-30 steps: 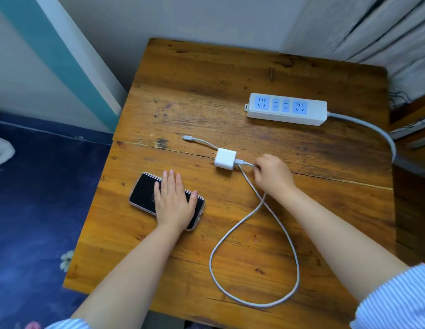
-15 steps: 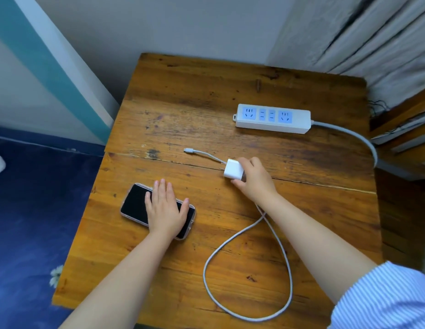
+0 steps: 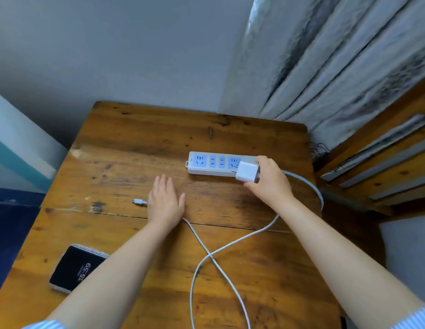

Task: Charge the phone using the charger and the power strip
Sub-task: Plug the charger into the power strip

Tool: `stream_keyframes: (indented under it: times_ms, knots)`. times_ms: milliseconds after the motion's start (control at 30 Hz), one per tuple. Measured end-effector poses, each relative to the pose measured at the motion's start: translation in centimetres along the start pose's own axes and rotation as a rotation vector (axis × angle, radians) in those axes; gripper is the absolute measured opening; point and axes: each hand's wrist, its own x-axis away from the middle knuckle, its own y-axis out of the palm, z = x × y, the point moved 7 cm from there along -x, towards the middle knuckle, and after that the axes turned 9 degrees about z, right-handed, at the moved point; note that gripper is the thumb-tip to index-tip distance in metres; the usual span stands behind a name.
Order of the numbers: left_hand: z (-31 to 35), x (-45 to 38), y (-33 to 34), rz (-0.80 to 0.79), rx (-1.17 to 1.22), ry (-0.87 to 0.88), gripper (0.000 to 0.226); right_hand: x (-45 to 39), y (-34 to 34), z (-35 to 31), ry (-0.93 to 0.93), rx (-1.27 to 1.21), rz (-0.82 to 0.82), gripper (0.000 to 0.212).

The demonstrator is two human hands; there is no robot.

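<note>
White cube charger [image 3: 246,172] pinched in right hand [image 3: 269,180], just over right end of white power strip [image 3: 216,163] | left hand [image 3: 165,201] flat, spread, on cable [image 3: 230,244] | black phone [image 3: 76,267] near-left | line up prongs, push straight

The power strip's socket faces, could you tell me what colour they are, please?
Light blue, set in the white power strip; the head view shows them clearly.

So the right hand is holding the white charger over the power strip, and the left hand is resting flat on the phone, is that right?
Not quite. The head view shows the left hand flat on the bare table, over the cable, not on the phone, which lies apart near the table's front left edge. The rest holds: the right hand holds the white charger over the power strip.
</note>
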Motion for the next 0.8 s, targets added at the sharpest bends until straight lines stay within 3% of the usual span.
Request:
stream_keyframes:
  times_ms: [200, 433, 800]
  knots:
    - [0.9, -1.0, 3.0, 0.057, -0.069, -0.049, 0.060, -2.9, 0.7, -2.1, -0.248, 0.109, -0.013, 0.042]
    - [0.7, -1.2, 3.0, 0.115, -0.045, -0.045, 0.061, -5.3, 1.7, -4.8, -0.391, 0.150, -0.094, 0.039]
    - [0.5, -1.2, 3.2, 0.116, -0.073, -0.055, 0.063, -6.9, 2.7, -7.3, -0.419, 0.430, -0.261, 0.019]
